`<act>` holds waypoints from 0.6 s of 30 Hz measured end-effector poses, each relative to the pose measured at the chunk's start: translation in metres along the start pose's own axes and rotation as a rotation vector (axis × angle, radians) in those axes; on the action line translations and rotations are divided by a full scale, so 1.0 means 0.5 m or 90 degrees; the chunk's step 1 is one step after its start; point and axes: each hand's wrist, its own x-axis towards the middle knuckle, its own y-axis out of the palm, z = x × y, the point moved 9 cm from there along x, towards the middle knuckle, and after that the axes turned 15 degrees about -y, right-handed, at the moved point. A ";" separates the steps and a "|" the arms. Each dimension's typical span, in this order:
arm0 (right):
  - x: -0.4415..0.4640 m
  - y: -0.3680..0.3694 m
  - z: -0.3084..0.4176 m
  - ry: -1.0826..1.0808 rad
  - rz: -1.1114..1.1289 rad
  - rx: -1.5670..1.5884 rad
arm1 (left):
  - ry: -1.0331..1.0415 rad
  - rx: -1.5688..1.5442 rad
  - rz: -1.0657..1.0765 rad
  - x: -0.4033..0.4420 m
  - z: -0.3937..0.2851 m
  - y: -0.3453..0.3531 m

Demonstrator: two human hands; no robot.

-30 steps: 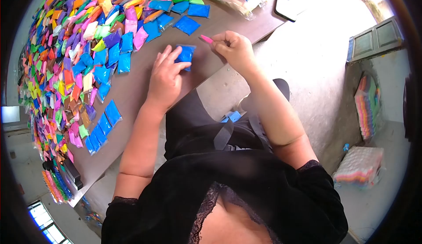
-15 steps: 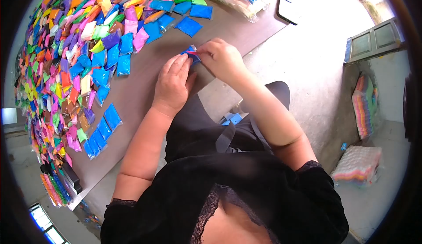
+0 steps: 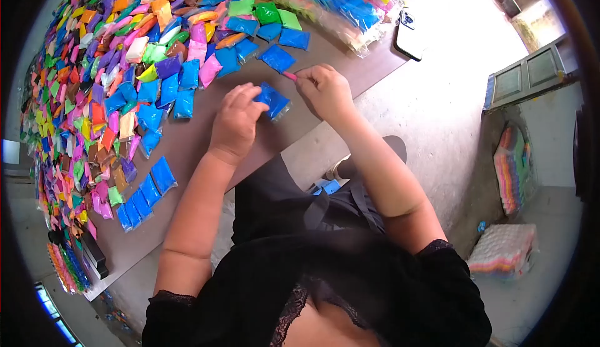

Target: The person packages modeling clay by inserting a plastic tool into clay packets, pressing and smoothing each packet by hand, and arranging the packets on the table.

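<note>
A blue packet (image 3: pixel 273 101) in clear wrap lies on the brown table, its left edge against the fingertips of my left hand (image 3: pixel 236 119). Those fingers are spread a little. My right hand (image 3: pixel 323 87) pinches a small pink stick (image 3: pixel 289 75), whose tip reaches the lower edge of a second blue packet (image 3: pixel 277 59). Whether the tip touches that packet I cannot tell. Left of my left forearm, several blue packets (image 3: pixel 149 192) lie in a slanting row.
A large heap of colourful packets (image 3: pixel 125 65) covers the table's left and far side. Bagged blue and yellow packs (image 3: pixel 337 3) lie at the far edge, with a phone (image 3: pixel 407 36) at the corner. A black object (image 3: pixel 94 254) rests near the left end.
Half a second ago both hands met over the blue packet. Now my right hand, with the pink stick, is apart from it, and my left hand's fingers have loosened beside the packet. The view has shifted slightly.
</note>
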 end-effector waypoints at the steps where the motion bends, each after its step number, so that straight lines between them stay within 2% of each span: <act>1: -0.004 -0.010 -0.008 0.022 -0.049 0.060 | 0.000 -0.001 0.001 -0.004 -0.004 0.001; 3: -0.008 -0.012 -0.016 0.038 -0.059 0.093 | -0.091 -0.053 -0.003 -0.011 0.001 -0.002; 6: -0.010 -0.012 -0.020 0.044 -0.065 0.118 | -0.099 -0.037 0.026 -0.013 -0.049 0.024; 10: -0.011 -0.012 -0.020 0.046 -0.042 0.150 | -0.086 -0.061 0.074 -0.021 -0.035 0.031; 12: -0.020 -0.013 -0.028 0.068 -0.037 0.173 | -0.017 -0.143 0.168 -0.028 -0.038 0.031; 14: -0.030 -0.011 -0.031 0.098 -0.036 0.198 | -0.025 -0.117 0.129 -0.034 -0.040 0.014; 18: -0.032 -0.017 0.018 0.003 -0.033 0.127 | -0.041 -0.032 0.071 -0.056 -0.049 0.015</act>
